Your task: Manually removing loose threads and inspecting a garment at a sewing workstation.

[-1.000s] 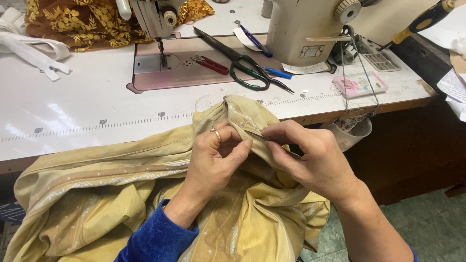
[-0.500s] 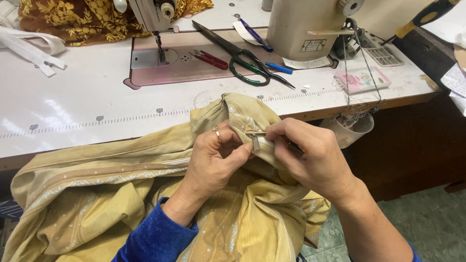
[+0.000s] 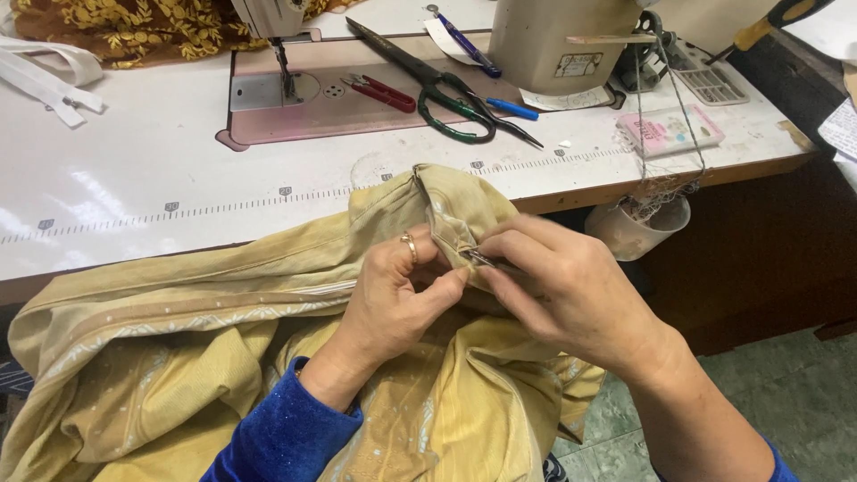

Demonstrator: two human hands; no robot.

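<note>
Head view. The left hand [image 3: 393,299], a gold ring on one finger, has its fingers [image 3: 444,284] closed, pinching a fold of the pale yellow embroidered fabric garment [image 3: 223,357]. The right hand [image 3: 571,299] meets it just beside that pinch; its fingers [image 3: 513,259] are closed around a small thin metal tool [image 3: 476,259], whose tip touches the fabric seam. What kind of tool it is cannot be told. The garment is bunched under both hands and drapes down over the near edge of the white sewing surface [image 3: 134,196]. Beyond the fingers, well apart, lie large black-handled scissors [image 3: 437,85], red thread snips [image 3: 384,89] and a blue pen [image 3: 511,108]. Up and right of the right fingers, a pink flat box [image 3: 669,132] rests near the surface edge, and a white cup [image 3: 638,230] hangs below it.
</note>
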